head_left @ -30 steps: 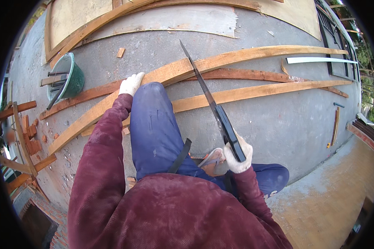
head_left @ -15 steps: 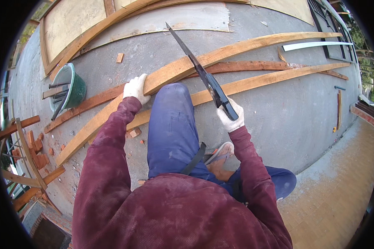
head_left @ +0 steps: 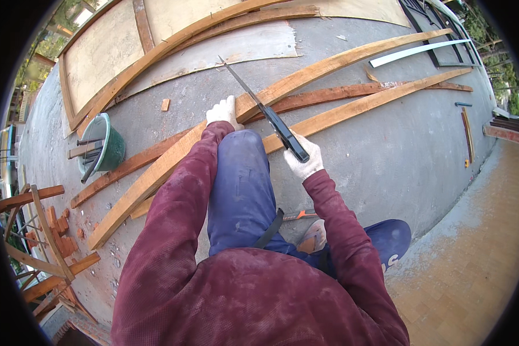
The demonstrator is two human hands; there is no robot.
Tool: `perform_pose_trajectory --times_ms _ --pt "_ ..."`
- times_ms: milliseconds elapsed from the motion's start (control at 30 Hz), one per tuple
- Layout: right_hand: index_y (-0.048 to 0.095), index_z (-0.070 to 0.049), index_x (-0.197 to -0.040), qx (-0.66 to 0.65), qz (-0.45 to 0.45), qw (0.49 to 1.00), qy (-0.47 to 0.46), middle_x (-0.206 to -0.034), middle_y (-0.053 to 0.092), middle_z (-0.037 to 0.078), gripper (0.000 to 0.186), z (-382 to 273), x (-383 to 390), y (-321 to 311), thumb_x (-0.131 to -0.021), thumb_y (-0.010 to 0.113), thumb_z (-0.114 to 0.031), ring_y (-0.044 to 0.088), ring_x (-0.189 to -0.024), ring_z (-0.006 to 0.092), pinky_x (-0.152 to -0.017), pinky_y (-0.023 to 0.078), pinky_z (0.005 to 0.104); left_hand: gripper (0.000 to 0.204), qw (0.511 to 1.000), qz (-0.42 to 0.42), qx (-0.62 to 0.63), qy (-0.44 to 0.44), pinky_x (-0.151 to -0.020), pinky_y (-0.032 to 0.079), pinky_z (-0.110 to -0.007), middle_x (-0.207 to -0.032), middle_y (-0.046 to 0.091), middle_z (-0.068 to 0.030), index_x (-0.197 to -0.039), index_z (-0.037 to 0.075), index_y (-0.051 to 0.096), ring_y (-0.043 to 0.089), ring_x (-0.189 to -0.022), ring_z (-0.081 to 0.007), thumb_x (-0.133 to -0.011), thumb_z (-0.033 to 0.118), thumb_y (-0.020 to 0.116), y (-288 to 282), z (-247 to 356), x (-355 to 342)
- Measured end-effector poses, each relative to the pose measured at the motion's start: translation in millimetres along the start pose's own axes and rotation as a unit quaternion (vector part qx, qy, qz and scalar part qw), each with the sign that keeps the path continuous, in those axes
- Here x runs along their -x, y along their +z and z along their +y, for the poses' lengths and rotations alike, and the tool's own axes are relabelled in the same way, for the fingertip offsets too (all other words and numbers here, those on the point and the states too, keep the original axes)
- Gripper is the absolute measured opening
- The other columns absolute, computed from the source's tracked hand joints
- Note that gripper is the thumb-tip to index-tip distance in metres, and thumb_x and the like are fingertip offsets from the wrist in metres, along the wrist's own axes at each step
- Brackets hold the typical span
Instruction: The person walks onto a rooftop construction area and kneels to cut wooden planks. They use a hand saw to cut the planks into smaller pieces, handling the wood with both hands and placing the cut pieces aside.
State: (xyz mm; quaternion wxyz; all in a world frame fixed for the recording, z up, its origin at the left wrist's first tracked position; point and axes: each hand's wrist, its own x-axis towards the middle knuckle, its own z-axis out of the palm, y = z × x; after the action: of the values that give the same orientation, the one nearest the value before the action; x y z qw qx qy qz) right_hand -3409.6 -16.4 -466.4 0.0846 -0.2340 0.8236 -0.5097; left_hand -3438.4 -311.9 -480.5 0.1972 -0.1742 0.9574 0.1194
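Note:
A long light-brown timber beam (head_left: 323,69) runs slantwise across in front of me, from lower left to upper right. My left hand (head_left: 222,112), in a white glove, is closed over it just beyond my raised knee. My right hand (head_left: 305,160), also gloved, grips the black handle of a handsaw (head_left: 281,131). The saw's narrow blade points away from me and crosses over the beam a little right of my left hand; whether its teeth touch the wood I cannot tell. A reddish timber (head_left: 328,97) and another light beam (head_left: 363,105) lie beneath and beside it.
A green bucket (head_left: 114,151) with tools stands at the left, near broken bricks and scrap wood (head_left: 52,233). Wood-framed panels (head_left: 104,52) lie at the far side. A white strip (head_left: 415,53) and dark metal frame (head_left: 444,43) are far right. An orange-handled tool (head_left: 301,214) lies by my foot.
The saw has come closer to my left hand along the beam, and my right hand sits nearer my knee. My view has shifted slightly. Both hands keep their hold.

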Motion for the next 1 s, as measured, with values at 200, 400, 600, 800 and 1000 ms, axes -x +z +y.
perform_pose_trajectory --times_ms 200,400,600,800,1000 --pt "0.067 0.003 -0.133 0.009 0.021 0.999 -0.032 -0.113 0.076 0.025 0.051 18 18 -3 -0.083 0.073 -0.005 0.078 -0.102 0.0355 -0.087 0.062 0.0382 0.085 0.998 0.054 0.016 0.01 -0.106 0.052 -0.049 -0.133 0.064 -0.0202 -0.144 0.011 0.049 0.064 -0.125 -0.0384 -0.072 0.033 0.089 14 -5 -5" --pt "0.064 0.004 -0.138 0.075 -0.044 0.994 0.061 -0.114 0.077 0.023 0.056 -55 115 -105 -0.082 0.07 0.001 0.079 -0.102 0.0338 -0.089 0.062 0.0377 0.083 0.997 0.074 0.0 0.008 -0.106 0.051 -0.05 -0.134 0.063 -0.0168 -0.144 0.014 0.05 0.064 -0.126 -0.0368 -0.074 0.034 0.089 26 -6 -15" --pt "0.064 0.002 -0.138 -0.035 -0.057 0.995 0.07 -0.099 0.077 0.019 0.053 3 33 -45 -0.085 0.069 0.0 0.078 -0.08 0.0315 -0.073 0.061 0.0367 0.082 0.995 0.092 -0.029 -0.012 -0.106 0.051 -0.049 -0.134 0.063 -0.0161 -0.143 0.013 0.051 0.063 -0.125 -0.0352 -0.074 0.036 0.089 32 0 -9" --pt "0.064 0.005 -0.136 -0.001 0.0 1.0 -0.009 -0.109 0.077 0.023 0.055 12 60 -43 -0.083 0.071 0.0 0.08 -0.092 0.0325 -0.08 0.063 0.0366 0.083 0.998 0.065 -0.022 0.001 -0.107 0.051 -0.049 -0.133 0.064 -0.016 -0.143 0.014 0.052 0.063 -0.127 -0.0348 -0.072 0.036 0.09 22 1 -10" --pt "0.065 0.008 -0.133 0.024 -0.04 0.998 0.039 -0.123 0.076 0.024 0.05 -64 122 -110 -0.084 0.068 0.005 0.079 -0.107 0.0308 -0.091 0.063 0.0363 0.081 0.995 0.101 0.002 0.002 -0.107 0.052 -0.048 -0.133 0.065 -0.0173 -0.142 0.011 0.054 0.064 -0.125 -0.0375 -0.072 0.032 0.09 36 -8 -17"
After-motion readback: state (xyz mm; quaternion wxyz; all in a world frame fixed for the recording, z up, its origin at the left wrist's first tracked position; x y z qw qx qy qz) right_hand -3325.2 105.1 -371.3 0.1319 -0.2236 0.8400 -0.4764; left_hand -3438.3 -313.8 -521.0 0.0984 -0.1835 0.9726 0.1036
